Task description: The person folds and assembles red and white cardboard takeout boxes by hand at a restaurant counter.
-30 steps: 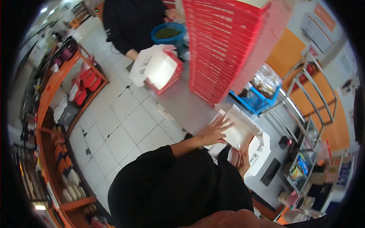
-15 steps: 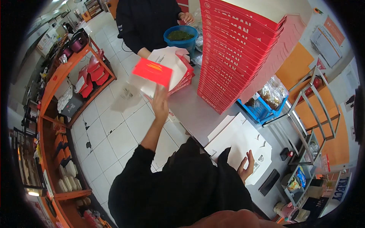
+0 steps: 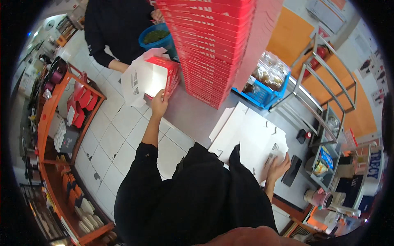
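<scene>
My left hand (image 3: 159, 103) closes on the near edge of a red and white cardboard food box (image 3: 162, 76). Its white lid (image 3: 133, 84) is folded back to the left, and the inside shows. This box sits at the table's far left edge, in front of a co-worker. At the right, a flat white box blank (image 3: 250, 137) with slits and small printed marks lies on the table. My right hand (image 3: 279, 167) touches the right edge of that blank, thumb over the sheet and fingers apart from it, slightly blurred.
A tall stack of red boxes (image 3: 209, 53) rises from the metal table (image 3: 186, 112). Beyond it stand a blue basket (image 3: 262, 96) with plastic-wrapped goods and a metal frame. A dark phone (image 3: 292, 170) lies right of the blank. The co-worker (image 3: 119, 28) stands by a blue bucket (image 3: 168, 39).
My left hand has brought the box over to the far left table edge, and its lid now lies back. My right hand has shifted to the blank's right edge. The view has turned.
</scene>
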A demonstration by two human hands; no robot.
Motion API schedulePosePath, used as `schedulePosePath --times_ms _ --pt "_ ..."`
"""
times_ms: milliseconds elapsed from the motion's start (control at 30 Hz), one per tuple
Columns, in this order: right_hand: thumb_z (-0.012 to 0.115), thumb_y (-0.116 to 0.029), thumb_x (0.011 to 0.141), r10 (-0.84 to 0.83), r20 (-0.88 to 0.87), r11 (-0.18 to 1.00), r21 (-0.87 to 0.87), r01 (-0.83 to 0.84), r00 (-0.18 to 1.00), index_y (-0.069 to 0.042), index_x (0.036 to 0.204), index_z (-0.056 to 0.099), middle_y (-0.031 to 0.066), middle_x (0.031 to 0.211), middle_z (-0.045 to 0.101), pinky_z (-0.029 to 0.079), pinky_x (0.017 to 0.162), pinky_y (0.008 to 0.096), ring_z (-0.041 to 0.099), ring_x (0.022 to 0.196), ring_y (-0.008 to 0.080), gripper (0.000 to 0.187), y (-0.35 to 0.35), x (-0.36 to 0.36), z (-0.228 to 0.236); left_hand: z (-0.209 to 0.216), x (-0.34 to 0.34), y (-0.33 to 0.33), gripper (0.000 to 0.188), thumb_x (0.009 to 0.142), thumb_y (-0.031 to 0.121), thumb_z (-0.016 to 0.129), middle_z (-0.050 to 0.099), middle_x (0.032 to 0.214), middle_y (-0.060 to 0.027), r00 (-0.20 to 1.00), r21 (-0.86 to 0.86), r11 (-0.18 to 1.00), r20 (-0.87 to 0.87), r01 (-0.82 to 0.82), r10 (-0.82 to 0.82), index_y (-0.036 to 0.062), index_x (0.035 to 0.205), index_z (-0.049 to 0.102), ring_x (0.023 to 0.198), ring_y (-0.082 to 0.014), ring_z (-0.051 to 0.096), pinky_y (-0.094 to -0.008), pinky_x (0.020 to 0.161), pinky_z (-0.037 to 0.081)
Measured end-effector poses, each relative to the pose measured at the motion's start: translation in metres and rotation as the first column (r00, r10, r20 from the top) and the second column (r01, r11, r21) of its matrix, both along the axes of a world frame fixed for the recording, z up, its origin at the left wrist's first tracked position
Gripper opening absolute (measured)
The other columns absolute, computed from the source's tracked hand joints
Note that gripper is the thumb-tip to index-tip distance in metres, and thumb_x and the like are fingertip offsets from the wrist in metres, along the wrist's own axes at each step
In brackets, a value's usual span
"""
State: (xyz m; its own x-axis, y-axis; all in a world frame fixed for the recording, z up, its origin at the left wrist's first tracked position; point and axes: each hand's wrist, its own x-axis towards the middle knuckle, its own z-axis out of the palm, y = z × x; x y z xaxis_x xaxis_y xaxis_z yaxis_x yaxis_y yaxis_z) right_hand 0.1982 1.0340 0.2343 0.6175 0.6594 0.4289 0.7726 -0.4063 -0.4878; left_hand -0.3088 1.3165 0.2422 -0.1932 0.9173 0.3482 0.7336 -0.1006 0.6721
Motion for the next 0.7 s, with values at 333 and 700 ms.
schedulePosePath --times_ms 333,700 --pt "0.073 -0.036 0.077 -0.228 -0.150 0.942 -0.284 0.179 0.962 0.007 0.130 0.045 0.0290 0.117 0.051 0.042 0.095 0.0421 0.050 0.109 0.0410 0.074 0.007 0.007 -0.019 0.027 0.120 -0.068 0.030 0.086 0.012 0.064 0.058 0.106 -0.0157 0.961 0.442 0.896 0.229 0.037 -0.153 -0.0009 0.112 0.057 0.101 -0.0314 0.054 -0.0393 0.089 0.044" --pt "0.073 -0.035 0.079 -0.269 -0.299 0.956 -0.199 0.216 0.916 0.007 0.129 0.046 0.0257 0.118 0.046 0.041 0.096 0.0413 0.049 0.109 0.0400 0.071 0.012 0.004 -0.014 -0.018 0.228 -0.130 0.070 0.085 0.042 0.060 0.035 0.144 -0.0190 0.789 -0.383 0.791 -0.209 0.478 -0.578 -0.0115 0.127 0.045 0.129 -0.0352 0.033 -0.0486 0.106 0.023"
